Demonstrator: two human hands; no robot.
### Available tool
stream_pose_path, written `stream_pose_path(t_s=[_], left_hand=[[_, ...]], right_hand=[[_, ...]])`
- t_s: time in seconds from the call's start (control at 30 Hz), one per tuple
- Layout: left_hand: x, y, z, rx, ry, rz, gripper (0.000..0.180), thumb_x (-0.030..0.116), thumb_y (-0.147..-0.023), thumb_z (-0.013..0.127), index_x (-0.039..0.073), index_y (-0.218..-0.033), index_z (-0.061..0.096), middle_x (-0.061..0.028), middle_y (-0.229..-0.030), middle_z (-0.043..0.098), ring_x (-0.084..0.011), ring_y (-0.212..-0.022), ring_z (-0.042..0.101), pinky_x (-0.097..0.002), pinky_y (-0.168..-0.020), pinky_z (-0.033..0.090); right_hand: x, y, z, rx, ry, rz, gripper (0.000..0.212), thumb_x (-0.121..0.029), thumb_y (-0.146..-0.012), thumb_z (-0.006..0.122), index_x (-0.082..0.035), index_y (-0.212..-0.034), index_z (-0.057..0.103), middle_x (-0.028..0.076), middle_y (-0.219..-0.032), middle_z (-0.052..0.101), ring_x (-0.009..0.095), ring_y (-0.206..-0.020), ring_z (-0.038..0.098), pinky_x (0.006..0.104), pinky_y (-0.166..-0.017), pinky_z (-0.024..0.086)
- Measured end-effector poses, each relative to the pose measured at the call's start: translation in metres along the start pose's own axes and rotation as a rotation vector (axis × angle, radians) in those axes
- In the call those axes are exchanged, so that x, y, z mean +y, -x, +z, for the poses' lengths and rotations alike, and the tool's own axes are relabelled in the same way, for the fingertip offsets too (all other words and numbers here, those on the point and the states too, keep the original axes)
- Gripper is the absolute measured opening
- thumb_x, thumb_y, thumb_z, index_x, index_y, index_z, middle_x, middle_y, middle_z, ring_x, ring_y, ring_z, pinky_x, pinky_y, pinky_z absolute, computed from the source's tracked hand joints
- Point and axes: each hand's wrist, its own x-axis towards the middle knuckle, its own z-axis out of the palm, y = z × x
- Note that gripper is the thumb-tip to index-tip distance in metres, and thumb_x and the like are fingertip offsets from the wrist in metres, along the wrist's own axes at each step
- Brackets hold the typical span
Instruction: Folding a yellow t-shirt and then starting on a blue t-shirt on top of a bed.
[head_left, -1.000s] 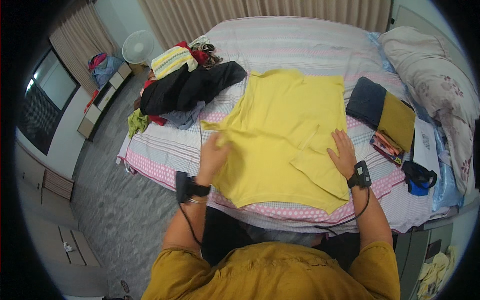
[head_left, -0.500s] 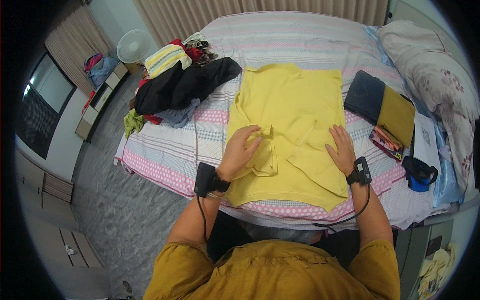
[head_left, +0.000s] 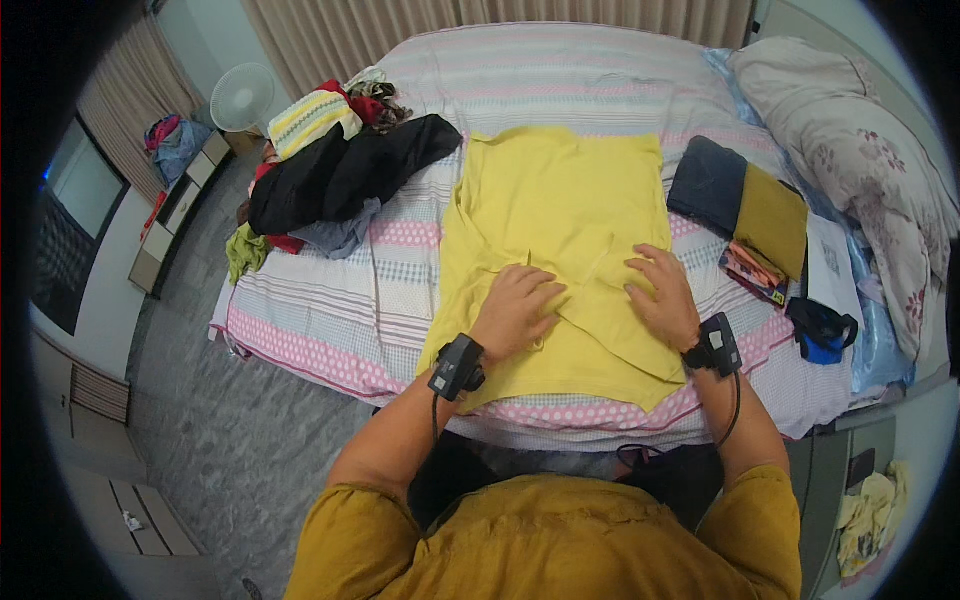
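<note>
A yellow long-sleeved top point(head_left: 560, 190) lies spread on the bed before me, its sleeves turned in over the body. My left hand point(head_left: 515, 310) rests on the left part of the cloth, fingers spread and partly covering a folded-in sleeve. On the right part lies my right hand point(head_left: 660, 295), palm down with its fingers apart, by the other sleeve. Neither hand grips the fabric. A black device is strapped to each wrist.
A loose heap of clothes with black trousers point(head_left: 315, 185) on top lies to the left. At the right are folded clothes point(head_left: 770, 220), a white sheet of paper point(head_left: 832, 265), a black-and-blue item point(head_left: 822, 335) and a floral quilt point(head_left: 850, 130). A fan point(head_left: 242, 97) stands beyond the bed.
My left hand has moved right, toward the middle of the top, and now lies flatter over the sleeve. My right hand has shifted slightly. The view has turned a little.
</note>
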Motion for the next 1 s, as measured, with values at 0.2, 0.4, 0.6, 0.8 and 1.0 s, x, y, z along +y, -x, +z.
stream_pose_path(t_s=[0.2,0.4,0.6,0.8,1.0], left_hand=[[0.014,-0.017,0.026,-0.138,0.011,0.169,0.023,0.015,-0.075,0.07,0.011,-0.097,0.065,-0.0067,-0.096,0.061,-0.0279,-0.093,0.057,-0.0398,-0.083,0.045],[0.049,0.003,0.023,-0.061,0.099,0.105,0.007,0.011,-0.075,0.064,0.007,-0.08,0.063,-0.0072,-0.08,0.053,-0.0271,-0.081,0.052,-0.0389,-0.075,0.043],[0.063,0.003,0.017,-0.205,0.11,0.117,0.019,0.013,-0.075,0.071,0.008,-0.091,0.064,-0.0076,-0.092,0.057,-0.027,-0.09,0.055,-0.0383,-0.08,0.044],[0.056,0.002,0.028,-0.228,0.033,0.144,0.056,0.034,-0.087,0.064,0.007,-0.133,0.049,-0.017,-0.143,0.041,-0.0376,-0.133,0.036,-0.0479,-0.11,0.029],[0.045,0.007,0.039,-0.313,0.063,0.028,0.06,0.04,-0.094,0.052,0.007,-0.142,0.039,-0.0177,-0.148,0.036,-0.0382,-0.139,0.029,-0.0505,-0.114,0.022]], right_hand=[[0.031,-0.003,0.02,-0.014,-0.091,0.197,0.022,-0.008,-0.08,0.064,-0.004,-0.101,0.065,0.012,-0.106,0.059,0.031,-0.104,0.054,0.0444,-0.09,0.041],[0.046,0.006,0.043,0.061,0.114,0.057,0.022,-0.006,-0.082,0.06,-0.004,-0.104,0.064,0.012,-0.104,0.056,0.032,-0.102,0.051,0.0412,-0.09,0.039],[0.029,-0.004,0.023,-0.103,0.191,0.041,0.024,-0.009,-0.082,0.061,-0.005,-0.106,0.063,0.012,-0.11,0.057,0.032,-0.105,0.051,0.0426,-0.09,0.038],[0.012,-0.027,0.046,-0.241,0.159,-0.24,0.049,-0.032,-0.092,0.054,-0.001,-0.13,0.05,0.019,-0.14,0.044,0.037,-0.13,0.039,0.0483,-0.108,0.03],[0.05,-0.032,0.07,-0.32,0.183,-0.139,0.064,-0.037,-0.096,0.049,0.0,-0.144,0.032,0.021,-0.151,0.028,0.037,-0.139,0.027,0.0478,-0.114,0.021]])
